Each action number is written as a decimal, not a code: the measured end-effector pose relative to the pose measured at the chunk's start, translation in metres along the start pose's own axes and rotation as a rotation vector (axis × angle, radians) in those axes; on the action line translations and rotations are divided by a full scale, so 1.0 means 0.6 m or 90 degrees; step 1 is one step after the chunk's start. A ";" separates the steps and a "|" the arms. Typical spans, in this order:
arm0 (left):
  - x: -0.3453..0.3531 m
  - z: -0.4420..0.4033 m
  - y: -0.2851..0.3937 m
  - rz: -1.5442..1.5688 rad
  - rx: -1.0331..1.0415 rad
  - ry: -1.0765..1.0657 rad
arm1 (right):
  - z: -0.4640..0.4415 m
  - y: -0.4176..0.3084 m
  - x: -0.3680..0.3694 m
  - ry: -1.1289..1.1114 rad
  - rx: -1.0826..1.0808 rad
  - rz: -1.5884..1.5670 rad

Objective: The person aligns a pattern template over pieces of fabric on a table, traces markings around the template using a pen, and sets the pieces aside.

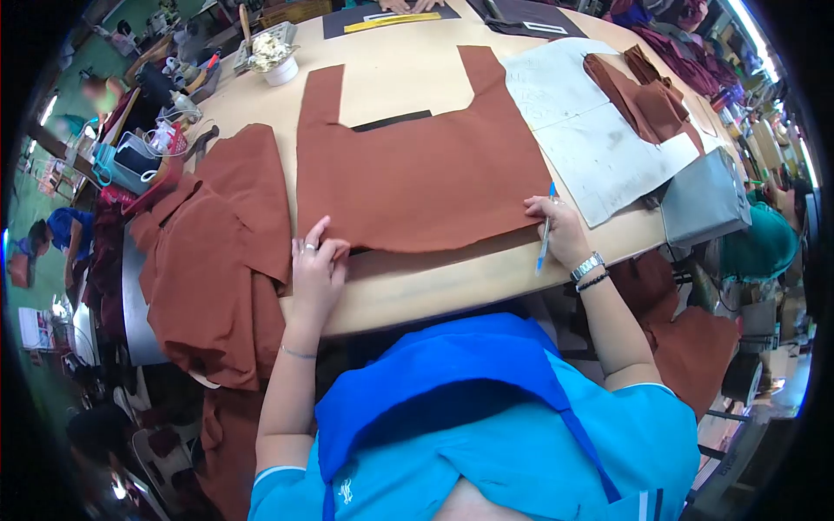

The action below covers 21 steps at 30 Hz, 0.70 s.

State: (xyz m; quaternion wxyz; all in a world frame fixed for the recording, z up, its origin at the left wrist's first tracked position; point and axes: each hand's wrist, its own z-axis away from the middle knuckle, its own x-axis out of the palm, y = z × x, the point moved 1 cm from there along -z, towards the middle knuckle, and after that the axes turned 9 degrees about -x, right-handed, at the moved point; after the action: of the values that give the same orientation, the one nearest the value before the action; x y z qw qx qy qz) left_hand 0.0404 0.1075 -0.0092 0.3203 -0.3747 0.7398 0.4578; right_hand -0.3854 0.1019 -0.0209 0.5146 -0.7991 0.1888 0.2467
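Note:
A flat brown fabric piece with two upright straps lies in front of me, its lower edge slightly raised near the table's front. My left hand, wearing a ring, has its fingers bent around the lower left corner of the cloth. The index finger stands up a little. At the lower right corner, my right hand keeps a blue pen between its fingers. Its fingertips also touch the cloth edge there. Under the fabric's neckline a dark strip shows partly.
Brown cloth is heaped at the left, hanging over the table edge. White paper patterns lie right, with crumpled brown fabric on top. A grey box stands at the right edge. Across the table, another person's hands are near a yellow ruler.

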 end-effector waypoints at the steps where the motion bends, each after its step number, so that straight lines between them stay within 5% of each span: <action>1: -0.004 0.012 0.000 -0.021 0.005 -0.030 | 0.005 -0.001 -0.002 -0.005 -0.015 0.003; 6: -0.028 0.038 0.013 0.013 -0.067 -0.105 | 0.035 -0.033 -0.042 -0.058 -0.095 0.160; 10: -0.031 0.017 -0.063 0.041 -0.098 -0.042 | 0.064 0.066 -0.103 0.336 0.007 0.173; 14: -0.020 -0.033 -0.140 0.004 -0.335 0.036 | 0.068 0.156 -0.162 0.642 0.248 -0.126; 17: -0.006 -0.087 -0.114 -0.213 -0.351 -0.010 | 0.049 0.126 -0.172 0.704 0.406 -0.282; 21: 0.028 -0.096 -0.054 -0.140 -0.184 -0.148 | 0.036 0.179 -0.183 0.741 0.381 -0.400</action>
State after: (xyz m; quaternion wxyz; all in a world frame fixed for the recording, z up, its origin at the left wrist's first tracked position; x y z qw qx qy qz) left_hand 0.0517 0.0405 -0.0151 0.3943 -0.4398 0.5791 0.5619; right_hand -0.5379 0.0840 -0.0417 0.5737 -0.6425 0.2528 -0.4407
